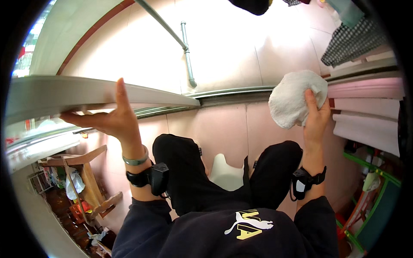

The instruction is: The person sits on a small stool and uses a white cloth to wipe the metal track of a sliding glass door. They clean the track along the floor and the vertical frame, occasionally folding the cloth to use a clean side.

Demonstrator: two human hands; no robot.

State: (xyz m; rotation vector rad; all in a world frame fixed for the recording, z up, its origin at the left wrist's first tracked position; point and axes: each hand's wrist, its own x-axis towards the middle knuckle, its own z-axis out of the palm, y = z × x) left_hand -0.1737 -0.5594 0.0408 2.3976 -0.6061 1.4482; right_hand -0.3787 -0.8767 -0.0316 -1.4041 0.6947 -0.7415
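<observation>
My left hand (113, 116) is at the left, thumb raised and fingers spread, against the edge of a sliding door's pale frame (155, 94); whether it grips the frame is hard to tell. A white cloth (295, 100), bunched into a round wad, is held in my right hand (316, 111) at the right, above the floor and near the door track (238, 96). My thumb lies over the cloth; the fingertips are partly hidden behind it. Below and between my bent knees shows a white plastic stool (227, 174).
Beyond the track, a grey metal pipe (187, 61) stands near the tiled floor's bright part. Checked fabric (351, 40) hangs at the upper right. A wooden chair-like frame (90, 180) is at the lower left, a green-framed item (371, 167) at the right.
</observation>
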